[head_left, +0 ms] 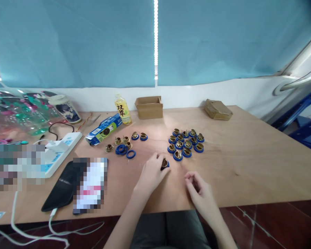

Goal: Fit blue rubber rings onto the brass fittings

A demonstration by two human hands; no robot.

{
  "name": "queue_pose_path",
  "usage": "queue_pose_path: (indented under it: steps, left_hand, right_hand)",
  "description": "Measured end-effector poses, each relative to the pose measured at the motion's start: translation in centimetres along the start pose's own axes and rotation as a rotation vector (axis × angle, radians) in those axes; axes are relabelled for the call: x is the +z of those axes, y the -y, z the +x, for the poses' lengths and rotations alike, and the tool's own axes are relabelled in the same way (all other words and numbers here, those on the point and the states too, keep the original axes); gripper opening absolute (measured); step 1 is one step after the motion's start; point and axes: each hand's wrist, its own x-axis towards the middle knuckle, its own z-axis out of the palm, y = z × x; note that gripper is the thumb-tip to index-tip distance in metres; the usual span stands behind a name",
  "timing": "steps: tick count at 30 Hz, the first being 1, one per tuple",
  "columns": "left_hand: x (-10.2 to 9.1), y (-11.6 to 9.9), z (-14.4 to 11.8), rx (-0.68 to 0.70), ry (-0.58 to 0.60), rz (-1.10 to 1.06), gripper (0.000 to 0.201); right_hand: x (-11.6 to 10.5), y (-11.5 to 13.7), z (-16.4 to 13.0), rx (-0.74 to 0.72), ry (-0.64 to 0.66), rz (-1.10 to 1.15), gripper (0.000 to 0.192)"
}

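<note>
My left hand [151,171] pinches a brass piece in a blue ring [165,163] against the worktop [248,162], just below the finished cluster [186,143], while my right hand [199,190] rests loosely curled, seemingly holding nothing.

Wood, brass-like metal and blue rubber-like rings

I see the surface [248,162] as pale plywood, matt, with a fine grain. My left hand [151,173] holds a fitting [165,163] of shiny golden metal sitting in a blue matt ring; the finished pieces [186,143] look the same. The open box [149,107] is rough brown cardboard. The bottle [122,109] is clear glossy plastic, the phone [62,188] is glossy black, and the blinds [72,41] look like matt blue cloth.
</note>
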Motion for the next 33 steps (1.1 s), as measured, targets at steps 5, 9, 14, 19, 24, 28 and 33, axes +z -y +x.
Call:
queue_pose_path:
  steps: [5,9,14,19,24,28,33]
  left_hand:
    - [0.7,-0.5,0.3,0.001,-0.094,-0.201,0.05]
    - [-0.7,2.8,-1.6,-0.077,-0.245,-0.14,0.044]
    - [-4.8,10.0,-3.1,-0.201,-0.346,0.188,0.034]
    - [-7.2,13.6,-0.8,-0.211,-0.292,0.339,0.039]
    - [-6.4,13.1,2.8,-0.237,-0.239,0.375,0.032]
    - [-5.9,12.3,3.7,-0.301,-0.261,0.388,0.026]
    - [-6.0,11.9,3.4,-0.321,-0.316,0.308,0.019]
  right_hand:
    - [0.0,0.5,0.0,-0.016,0.015,-0.03,0.022]
    - [-0.1,0.1,0.0,-0.018,0.019,-0.019,0.022]
    - [0.2,-0.4,0.2,-0.027,0.033,-0.052,0.021]
    - [0.4,-0.2,0.4,-0.04,0.017,-0.128,0.02]
    - [0.4,0.1,0.0,-0.063,-0.021,-0.143,0.019]
    - [1.1,0.1,-0.2,-0.068,-0.063,-0.123,0.015]
    - [4.7,2.3,0.7,-0.179,0.079,-0.145,0.011]
